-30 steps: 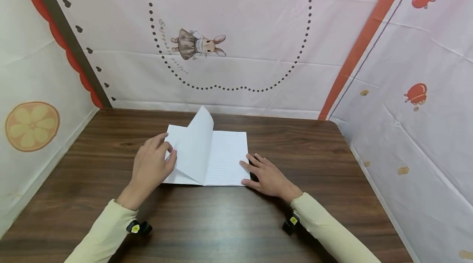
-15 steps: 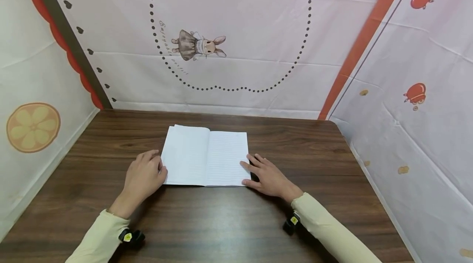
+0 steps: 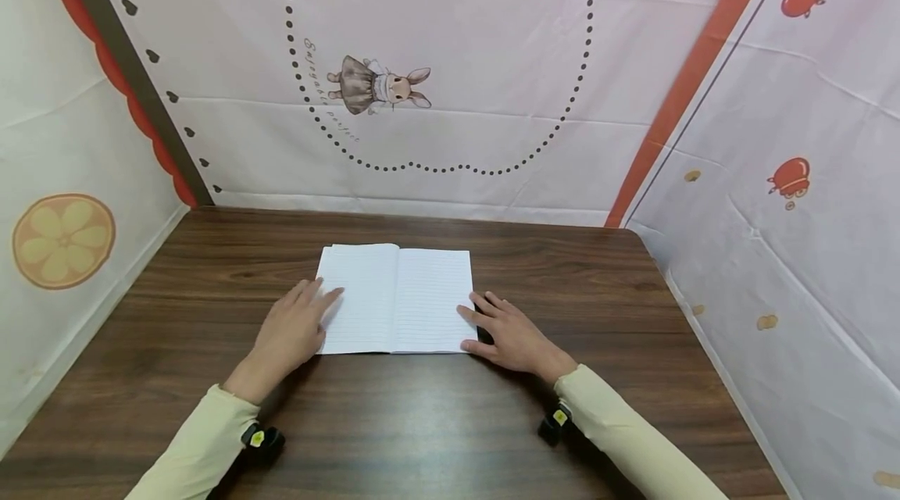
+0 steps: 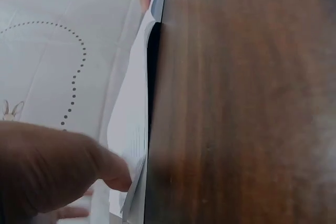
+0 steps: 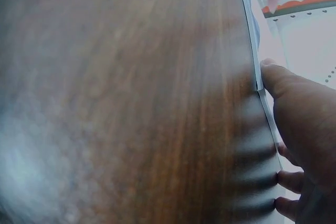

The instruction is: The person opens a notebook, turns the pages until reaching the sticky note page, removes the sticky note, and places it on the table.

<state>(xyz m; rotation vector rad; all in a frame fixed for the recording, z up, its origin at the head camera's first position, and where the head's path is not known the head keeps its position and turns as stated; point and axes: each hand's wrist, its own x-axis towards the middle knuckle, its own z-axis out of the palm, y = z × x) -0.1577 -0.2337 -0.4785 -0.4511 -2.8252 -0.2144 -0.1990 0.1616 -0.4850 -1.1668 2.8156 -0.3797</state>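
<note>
An open notebook [image 3: 366, 305] with white lined pages lies flat on the table, its spine running away from me down the middle. My left hand [image 3: 291, 328] touches the outer edge of the left page, its fingers fairly straight and spread over the paper. In the left wrist view the thumb [image 4: 116, 174] meets the notebook's near left corner. On the opposite side, my right hand [image 3: 512, 334] rests with extended fingers on the right page's edge. The right wrist view shows its thumb [image 5: 273, 74] on the near edge of the pages.
The dark wood-grain table [image 3: 422, 422] reaches back to a printed fabric wall [image 3: 478, 55] with a rabbit figure. More fabric hangs at left and right. Each sleeve carries a small black wrist camera, the left one [image 3: 262, 437] and the right one [image 3: 554, 423].
The raised page has gone over to the left and now lies down. My left hand let go of it, moved left, then came back onto the left page. My right hand stayed still.
</note>
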